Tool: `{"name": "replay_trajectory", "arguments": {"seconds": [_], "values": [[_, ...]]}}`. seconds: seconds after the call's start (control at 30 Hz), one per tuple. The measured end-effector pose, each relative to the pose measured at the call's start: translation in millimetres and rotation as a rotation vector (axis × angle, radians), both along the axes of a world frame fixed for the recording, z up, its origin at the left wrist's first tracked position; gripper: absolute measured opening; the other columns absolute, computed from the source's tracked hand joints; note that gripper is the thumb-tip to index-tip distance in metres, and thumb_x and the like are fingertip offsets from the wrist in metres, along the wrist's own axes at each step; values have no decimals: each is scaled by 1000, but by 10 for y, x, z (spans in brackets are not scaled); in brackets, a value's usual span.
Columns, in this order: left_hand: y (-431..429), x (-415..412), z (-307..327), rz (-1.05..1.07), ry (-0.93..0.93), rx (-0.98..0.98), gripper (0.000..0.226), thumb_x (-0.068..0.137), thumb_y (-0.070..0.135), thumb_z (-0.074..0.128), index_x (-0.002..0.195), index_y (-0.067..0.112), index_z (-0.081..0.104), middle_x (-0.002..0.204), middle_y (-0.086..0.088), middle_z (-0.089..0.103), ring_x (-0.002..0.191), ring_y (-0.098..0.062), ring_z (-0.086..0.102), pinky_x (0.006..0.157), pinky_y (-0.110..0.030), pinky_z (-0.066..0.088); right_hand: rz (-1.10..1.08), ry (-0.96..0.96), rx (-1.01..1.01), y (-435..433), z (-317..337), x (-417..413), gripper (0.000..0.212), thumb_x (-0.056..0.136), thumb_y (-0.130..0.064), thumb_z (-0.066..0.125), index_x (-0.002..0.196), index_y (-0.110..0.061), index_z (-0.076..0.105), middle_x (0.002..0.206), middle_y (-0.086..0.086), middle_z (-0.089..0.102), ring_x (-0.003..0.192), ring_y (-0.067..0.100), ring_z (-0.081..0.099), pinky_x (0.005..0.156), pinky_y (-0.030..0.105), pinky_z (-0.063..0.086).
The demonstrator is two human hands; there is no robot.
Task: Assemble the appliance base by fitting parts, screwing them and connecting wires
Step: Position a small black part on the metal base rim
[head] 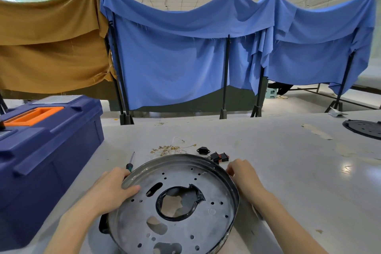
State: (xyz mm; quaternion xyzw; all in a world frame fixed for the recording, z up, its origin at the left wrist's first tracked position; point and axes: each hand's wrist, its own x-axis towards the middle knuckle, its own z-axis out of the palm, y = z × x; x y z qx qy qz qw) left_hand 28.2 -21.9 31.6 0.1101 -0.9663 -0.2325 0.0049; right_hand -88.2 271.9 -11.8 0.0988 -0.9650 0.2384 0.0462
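the metal base point(177, 208), a round shallow pan with a large centre hole and many small holes, sits tilted on the white table point(288, 171) right in front of the person, its far edge raised; the left hand point(111, 189) grips its left rim with the thumb lying inside on the plate, and the right hand point(243, 173) grasps the right rim from outside. just beyond the pan lie a green-handled screwdriver point(130, 162), a tangle of wires point(171, 148) with brass ends and some black switches point(215, 155); a blue toolbox point(47, 150) stands to the left.
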Motion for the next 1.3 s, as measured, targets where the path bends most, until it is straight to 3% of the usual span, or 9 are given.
{"name": "replay_trajectory", "arguments": {"seconds": [0.1,0.27,0.47,0.63,0.77,0.9,0.97,1.1,1.3], "values": [[-2,1,-2,-7,3,4,14,89,37,67,97,26,68,87,6,73,83,-12,67,83,-36,54,-4,-22,26,-4,-12,18,16,81,2,48,75,-2,62,82,18,63,90,28,42,64,34,35],[-7,-6,-20,-11,1,5,15,90,35,65,102,25,66,91,6,72,87,-12,66,85,-34,53,-22,28,-100,71,-6,-27,20,88,1,49,93,12,64,96,24,68,102,37,52,85,44,45],[-80,26,-12,-39,-22,21,17,93,31,62,110,29,64,97,10,71,90,-8,64,84,-27,51,-2,-34,-279,146,52,-71,11,91,-2,54,86,-7,62,83,8,67,74,20,58,57,24,44],[-166,78,32,-45,-55,54,20,92,26,64,112,25,66,95,7,74,91,-10,67,89,-30,52,39,-48,-357,165,102,-58,15,91,-1,59,80,-10,62,73,3,66,72,19,60,64,25,46],[-193,61,19,-4,-56,39,23,91,28,66,113,23,66,96,7,73,90,-11,66,86,-29,52,104,-33,-543,137,268,28,16,88,0,65,75,-9,65,67,7,67,55,13,59,51,15,41],[-102,75,122,99,-59,-113,44,86,41,69,125,26,54,115,1,60,104,-16,57,79,-26,43,239,-30,-750,43,507,178,16,83,9,66,73,-2,67,61,9,67,52,19,59,47,21,40],[15,98,247,106,98,-254,48,84,48,67,127,31,52,122,2,56,111,-16,54,90,-30,43,352,-52,-797,-13,625,270,14,81,13,66,75,2,67,62,12,68,54,21,61,49,23,44],[497,207,497,-182,454,187,31,75,36,77,104,32,69,86,9,70,80,-2,64,69,-7,45,592,-143,-793,-139,798,457,9,81,15,66,79,6,68,68,21,67,57,21,66,56,23,52],[1012,292,469,-319,612,239,8,78,26,77,83,20,77,68,11,70,60,-5,65,63,-23,53,743,-227,-765,-243,830,590,3,82,5,71,80,6,69,66,17,69,59,21,67,61,27,55]]}}
